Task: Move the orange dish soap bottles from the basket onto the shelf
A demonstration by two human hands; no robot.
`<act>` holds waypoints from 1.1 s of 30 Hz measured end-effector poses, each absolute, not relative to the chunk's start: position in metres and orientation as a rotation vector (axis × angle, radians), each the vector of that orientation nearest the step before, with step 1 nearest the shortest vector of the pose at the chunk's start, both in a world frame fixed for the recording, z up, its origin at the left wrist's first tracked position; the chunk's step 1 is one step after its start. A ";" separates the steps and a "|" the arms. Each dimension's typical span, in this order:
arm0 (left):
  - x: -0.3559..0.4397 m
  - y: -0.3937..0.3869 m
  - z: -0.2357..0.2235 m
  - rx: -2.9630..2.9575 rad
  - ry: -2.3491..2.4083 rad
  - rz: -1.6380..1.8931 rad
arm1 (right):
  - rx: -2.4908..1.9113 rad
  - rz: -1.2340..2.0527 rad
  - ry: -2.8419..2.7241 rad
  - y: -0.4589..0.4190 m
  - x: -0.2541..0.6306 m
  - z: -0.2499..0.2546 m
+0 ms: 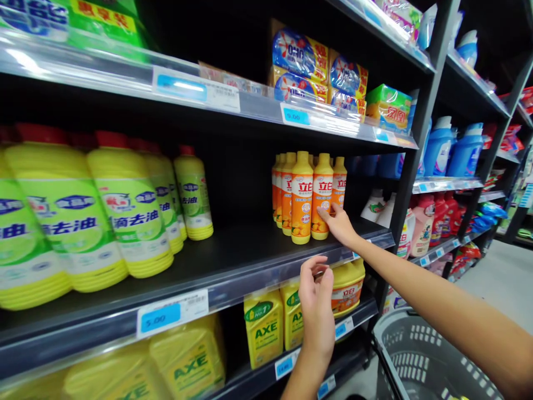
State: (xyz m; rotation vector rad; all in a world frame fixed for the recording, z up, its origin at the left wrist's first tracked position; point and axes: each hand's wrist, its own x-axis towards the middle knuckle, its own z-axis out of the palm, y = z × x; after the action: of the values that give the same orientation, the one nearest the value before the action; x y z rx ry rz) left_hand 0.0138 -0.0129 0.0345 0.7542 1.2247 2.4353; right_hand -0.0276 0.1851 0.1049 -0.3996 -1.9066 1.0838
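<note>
The orange dish-soap bottles (302, 194) are smooth, glossy plastic with shiny printed sleeves, while the shelf (225, 250) looks like matt black painted metal — its price strip (258, 100) clear, glossy plastic, its price label (172, 314) plain paper — and the basket (433, 355) is dull grey plastic.

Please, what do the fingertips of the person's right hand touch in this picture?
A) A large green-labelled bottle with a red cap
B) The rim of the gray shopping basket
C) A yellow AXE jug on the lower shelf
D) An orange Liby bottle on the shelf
D. The fingertips of the right hand rest on the lower front of the orange Liby bottle, which stands at the front of its group on the shelf.
</note>
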 end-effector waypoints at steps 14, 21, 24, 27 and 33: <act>0.011 -0.017 0.043 0.678 1.287 2.451 | -0.367 0.969 -1.989 0.178 -0.029 0.104; 0.009 -0.016 0.043 0.731 1.273 2.515 | -0.377 0.797 -1.794 0.166 0.017 0.100; 0.010 -0.016 0.041 0.769 1.230 2.518 | -0.408 0.695 -1.848 0.167 0.087 0.068; 0.011 -0.016 0.041 0.794 1.204 2.508 | -0.624 0.489 -2.069 0.179 0.182 0.015; 0.015 -0.016 0.044 0.793 1.219 2.510 | -1.366 -0.025 -2.551 0.185 0.372 -0.087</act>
State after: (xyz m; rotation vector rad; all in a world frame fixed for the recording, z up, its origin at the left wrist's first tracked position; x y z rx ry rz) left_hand 0.0154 -0.0156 0.0440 0.7934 1.2187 2.5099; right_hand 0.3724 0.1851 -0.0869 -1.3665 -2.5509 -0.0247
